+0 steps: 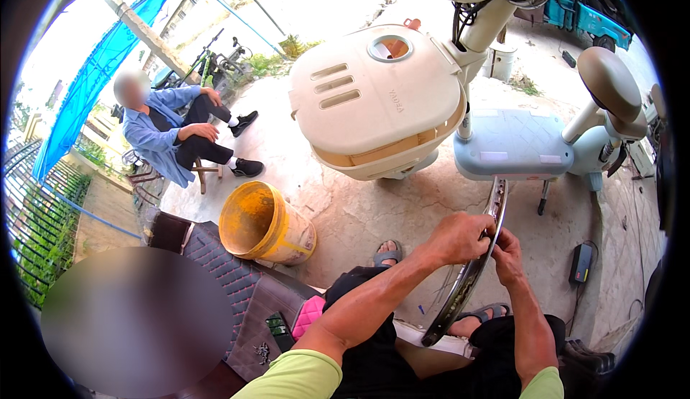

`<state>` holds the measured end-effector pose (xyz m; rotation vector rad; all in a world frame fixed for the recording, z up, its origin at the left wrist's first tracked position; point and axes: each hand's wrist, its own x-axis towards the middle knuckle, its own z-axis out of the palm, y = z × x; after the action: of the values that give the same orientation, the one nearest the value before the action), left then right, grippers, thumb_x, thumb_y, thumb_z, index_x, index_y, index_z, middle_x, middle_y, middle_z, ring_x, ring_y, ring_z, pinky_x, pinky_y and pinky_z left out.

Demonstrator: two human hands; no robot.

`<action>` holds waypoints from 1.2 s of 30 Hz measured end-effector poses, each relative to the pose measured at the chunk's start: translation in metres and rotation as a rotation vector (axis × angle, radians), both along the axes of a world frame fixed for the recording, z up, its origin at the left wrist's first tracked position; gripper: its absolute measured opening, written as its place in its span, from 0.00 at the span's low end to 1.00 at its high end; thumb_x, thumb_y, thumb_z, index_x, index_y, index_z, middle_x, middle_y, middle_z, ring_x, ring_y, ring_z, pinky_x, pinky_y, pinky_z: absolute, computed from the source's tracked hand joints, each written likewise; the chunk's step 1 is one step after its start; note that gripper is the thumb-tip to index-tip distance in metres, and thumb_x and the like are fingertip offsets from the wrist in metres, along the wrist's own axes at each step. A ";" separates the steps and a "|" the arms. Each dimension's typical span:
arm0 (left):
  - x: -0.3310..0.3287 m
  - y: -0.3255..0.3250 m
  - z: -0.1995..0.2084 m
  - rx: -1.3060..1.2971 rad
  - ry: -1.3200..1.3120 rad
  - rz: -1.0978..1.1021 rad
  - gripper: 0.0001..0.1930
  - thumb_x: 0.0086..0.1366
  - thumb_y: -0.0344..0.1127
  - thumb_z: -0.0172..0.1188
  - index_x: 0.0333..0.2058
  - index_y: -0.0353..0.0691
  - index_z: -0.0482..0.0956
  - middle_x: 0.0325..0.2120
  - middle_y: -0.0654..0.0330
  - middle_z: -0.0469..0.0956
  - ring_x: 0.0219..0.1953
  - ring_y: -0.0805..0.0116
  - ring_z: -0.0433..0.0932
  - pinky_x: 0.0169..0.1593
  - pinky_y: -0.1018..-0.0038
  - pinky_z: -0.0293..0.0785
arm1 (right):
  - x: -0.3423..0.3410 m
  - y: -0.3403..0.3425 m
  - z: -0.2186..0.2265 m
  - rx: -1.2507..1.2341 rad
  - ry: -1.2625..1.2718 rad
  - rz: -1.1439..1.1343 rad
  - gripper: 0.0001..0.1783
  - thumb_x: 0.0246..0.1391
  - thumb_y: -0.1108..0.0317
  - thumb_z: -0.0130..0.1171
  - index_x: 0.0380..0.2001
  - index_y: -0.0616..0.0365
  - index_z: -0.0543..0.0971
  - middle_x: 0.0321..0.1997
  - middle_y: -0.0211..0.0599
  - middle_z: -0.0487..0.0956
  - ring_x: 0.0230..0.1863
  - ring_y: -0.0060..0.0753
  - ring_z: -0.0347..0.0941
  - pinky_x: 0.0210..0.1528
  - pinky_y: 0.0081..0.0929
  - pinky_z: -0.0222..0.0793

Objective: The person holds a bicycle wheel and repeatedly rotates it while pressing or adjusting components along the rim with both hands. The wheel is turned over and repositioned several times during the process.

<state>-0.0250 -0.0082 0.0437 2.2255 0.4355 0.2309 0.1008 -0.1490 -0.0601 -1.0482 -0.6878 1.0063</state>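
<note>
A shiny metal wheel rim [466,295] stands on edge between my knees, its curve running away from me. Thin spokes [447,284] show faintly at its left side. My left hand [460,237] is closed at the upper part of the rim, fingertips pinched together; whatever is between them is hidden. Close against it on the right side, my right hand [507,254] has its fingers bent around the rim's edge. The two hands nearly meet there.
A cream scooter basket [381,97] and pale blue footboard [514,144] stand ahead. Left are a yellow bucket [295,230], a seated person [162,129] and a dark padded seat [248,305] with a phone [279,331] and small metal pieces [263,354]. A black charger-like box [581,264] lies right.
</note>
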 end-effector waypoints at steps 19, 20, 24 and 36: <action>0.003 0.000 -0.001 0.042 -0.006 0.006 0.07 0.57 0.37 0.60 0.33 0.43 0.80 0.27 0.52 0.82 0.32 0.47 0.81 0.36 0.57 0.76 | -0.001 0.000 0.002 0.012 0.008 -0.019 0.16 0.61 0.67 0.65 0.49 0.61 0.78 0.45 0.27 0.81 0.45 0.19 0.77 0.48 0.20 0.73; 0.003 0.000 0.000 0.024 -0.009 0.002 0.07 0.56 0.37 0.60 0.33 0.43 0.80 0.27 0.52 0.82 0.32 0.47 0.81 0.36 0.57 0.76 | -0.001 0.000 0.002 0.004 0.008 -0.025 0.16 0.61 0.67 0.65 0.49 0.61 0.78 0.45 0.27 0.81 0.44 0.19 0.77 0.47 0.20 0.73; 0.003 0.000 -0.007 -0.050 -0.083 -0.004 0.07 0.58 0.37 0.62 0.32 0.41 0.80 0.24 0.52 0.81 0.28 0.52 0.81 0.34 0.61 0.75 | -0.001 -0.001 -0.001 -0.002 0.002 -0.036 0.15 0.61 0.66 0.65 0.48 0.60 0.79 0.43 0.27 0.82 0.43 0.19 0.77 0.46 0.20 0.74; 0.005 0.012 -0.009 -1.571 -0.294 0.168 0.06 0.71 0.37 0.52 0.35 0.42 0.71 0.23 0.65 0.73 0.13 0.81 0.62 0.13 0.82 0.53 | 0.000 -0.001 0.002 -0.027 0.053 -0.019 0.10 0.61 0.74 0.60 0.46 0.61 0.79 0.40 0.28 0.82 0.40 0.20 0.78 0.44 0.21 0.75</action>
<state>-0.0198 0.0041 0.0343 0.6070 0.4029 0.1845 0.1007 -0.1499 -0.0585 -1.0456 -0.6218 1.0259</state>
